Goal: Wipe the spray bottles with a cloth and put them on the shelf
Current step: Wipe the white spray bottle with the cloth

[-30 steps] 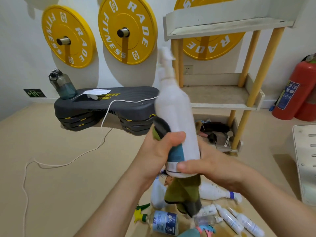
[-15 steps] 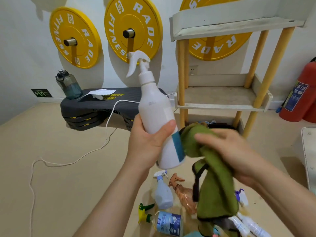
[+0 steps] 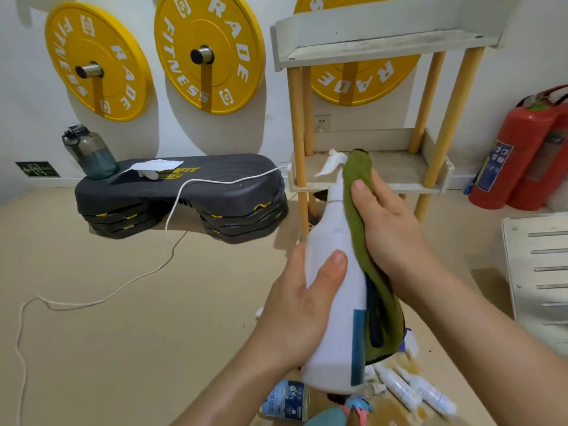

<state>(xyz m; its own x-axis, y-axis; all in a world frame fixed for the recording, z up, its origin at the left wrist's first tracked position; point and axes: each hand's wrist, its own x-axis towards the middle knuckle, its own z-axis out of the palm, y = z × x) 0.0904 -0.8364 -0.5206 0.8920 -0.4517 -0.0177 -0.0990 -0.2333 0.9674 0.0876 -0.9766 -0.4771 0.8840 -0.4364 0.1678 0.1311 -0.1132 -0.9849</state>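
My left hand (image 3: 302,305) grips a tall white spray bottle (image 3: 336,290) by its body, holding it upright in mid-air, nozzle pointing left. My right hand (image 3: 385,222) presses a green cloth (image 3: 365,241) against the bottle's right side, from the neck down to the blue label. The shelf (image 3: 436,182), white boards on yellow posts, stands just behind the bottle; the part of its middle board that I can see is bare. Several more spray bottles (image 3: 412,392) lie on the floor below my hands, partly hidden.
A black step platform (image 3: 184,195) with a water jug (image 3: 89,152) sits at the left against the wall. A white cord (image 3: 101,296) trails over the floor. Red fire extinguishers (image 3: 522,149) stand at the right; a white slatted panel (image 3: 538,272) lies nearby.
The bottle has dropped lower and closer to the shelf. My right hand lifted the cloth from beside the bottle's base and laid it along the bottle's right side up to the neck.
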